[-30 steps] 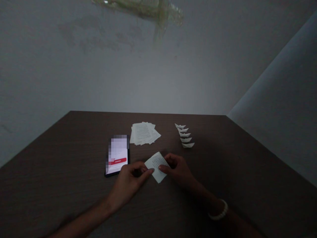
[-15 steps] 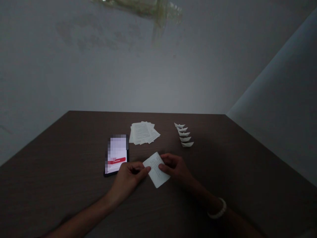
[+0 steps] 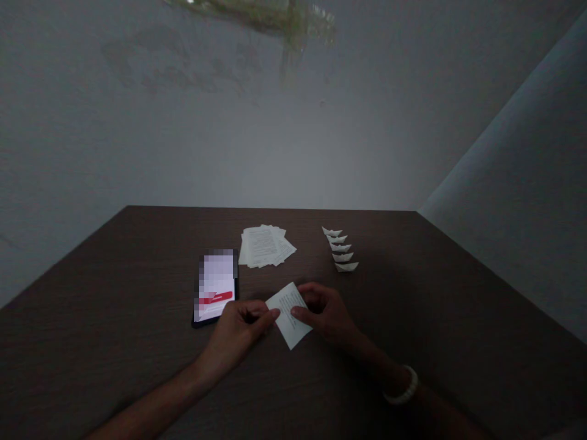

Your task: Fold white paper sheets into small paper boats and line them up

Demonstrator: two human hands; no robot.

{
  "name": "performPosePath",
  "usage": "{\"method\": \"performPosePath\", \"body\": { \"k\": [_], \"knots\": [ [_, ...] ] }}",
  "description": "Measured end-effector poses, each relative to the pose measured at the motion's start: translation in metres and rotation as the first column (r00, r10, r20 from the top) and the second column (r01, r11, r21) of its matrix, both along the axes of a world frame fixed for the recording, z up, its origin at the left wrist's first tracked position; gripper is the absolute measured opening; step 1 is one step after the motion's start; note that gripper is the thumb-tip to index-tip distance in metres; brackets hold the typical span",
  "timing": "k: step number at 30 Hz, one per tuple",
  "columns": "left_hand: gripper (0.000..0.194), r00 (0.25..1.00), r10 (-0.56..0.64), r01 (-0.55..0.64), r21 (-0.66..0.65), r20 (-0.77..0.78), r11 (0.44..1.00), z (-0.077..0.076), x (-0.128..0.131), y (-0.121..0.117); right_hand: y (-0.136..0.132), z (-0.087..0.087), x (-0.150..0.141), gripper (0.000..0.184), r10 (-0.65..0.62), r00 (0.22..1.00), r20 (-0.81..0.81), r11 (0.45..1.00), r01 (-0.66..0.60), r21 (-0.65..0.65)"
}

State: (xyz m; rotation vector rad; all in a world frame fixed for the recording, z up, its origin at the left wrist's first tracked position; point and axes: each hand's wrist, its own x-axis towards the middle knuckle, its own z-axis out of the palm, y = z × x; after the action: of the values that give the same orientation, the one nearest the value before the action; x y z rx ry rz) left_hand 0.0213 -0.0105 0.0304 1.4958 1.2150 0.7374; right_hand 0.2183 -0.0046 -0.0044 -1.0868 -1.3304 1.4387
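A small piece of printed paper [image 3: 290, 324], turned cornerwise like a diamond, is held between both hands above the table. My left hand [image 3: 241, 324] pinches its left corner between thumb and fingers. On the other side, my right hand [image 3: 326, 311] grips the right part, thumb on top and fingers behind the sheet. Those fingers are partly hidden by the paper. Whether the paper is folded in layers I cannot tell for sure. A pale beaded bracelet [image 3: 403, 386] circles the right wrist.
A phone [image 3: 216, 284] with a lit, partly blurred screen lies just beyond my left hand. Several loose printed sheets [image 3: 263, 245] are fanned in a pile farther back. Several small folded paper boats [image 3: 343, 258] stand in a row at the right. The brown table [image 3: 151, 244] meets a wall behind.
The paper has turned slightly in my hands, and my right thumb has slid a little to the left across it. My left hand stays almost where it was.
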Motion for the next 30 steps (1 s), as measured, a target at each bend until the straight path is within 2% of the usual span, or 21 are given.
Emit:
{"method": "performPosePath", "body": {
  "k": [18,21,24,26,27,28,30],
  "knots": [
    [0.035,1.000,-0.013,0.013,-0.001,0.006,1.000,0.000,0.000,-0.001,-0.001,-0.002,-0.001,0.038,-0.025,1.000,0.015,0.999,0.025,0.020],
    [0.034,1.000,-0.005,0.006,0.040,-0.025,0.999,0.000,-0.002,-0.001,0.000,-0.001,0.001,0.034,-0.011,0.999,0.050,1.000,0.010,0.026],
    [0.032,0.995,0.004,0.012,0.172,-0.095,0.985,0.000,-0.004,-0.002,0.002,0.000,0.004,0.027,-0.006,0.995,0.103,0.998,0.000,0.057],
    [0.030,0.987,0.028,0.030,0.355,-0.156,0.934,-0.001,-0.007,-0.002,0.004,0.000,0.007,0.024,-0.043,0.985,0.169,0.994,0.024,0.110],
    [0.028,0.984,0.043,0.045,0.473,-0.175,0.880,-0.002,-0.009,-0.001,0.005,0.000,0.008,0.023,-0.086,0.975,0.206,0.988,0.056,0.145],
    [0.025,0.980,0.062,0.065,0.594,-0.190,0.802,-0.004,-0.011,-0.001,0.006,-0.001,0.008,0.022,-0.138,0.961,0.242,0.979,0.095,0.180],
    [0.016,0.974,0.065,0.142,0.807,-0.217,0.574,-0.006,-0.015,-0.001,0.008,0.000,0.009,0.022,-0.227,0.933,0.279,0.962,0.170,0.214]
  ]
}}
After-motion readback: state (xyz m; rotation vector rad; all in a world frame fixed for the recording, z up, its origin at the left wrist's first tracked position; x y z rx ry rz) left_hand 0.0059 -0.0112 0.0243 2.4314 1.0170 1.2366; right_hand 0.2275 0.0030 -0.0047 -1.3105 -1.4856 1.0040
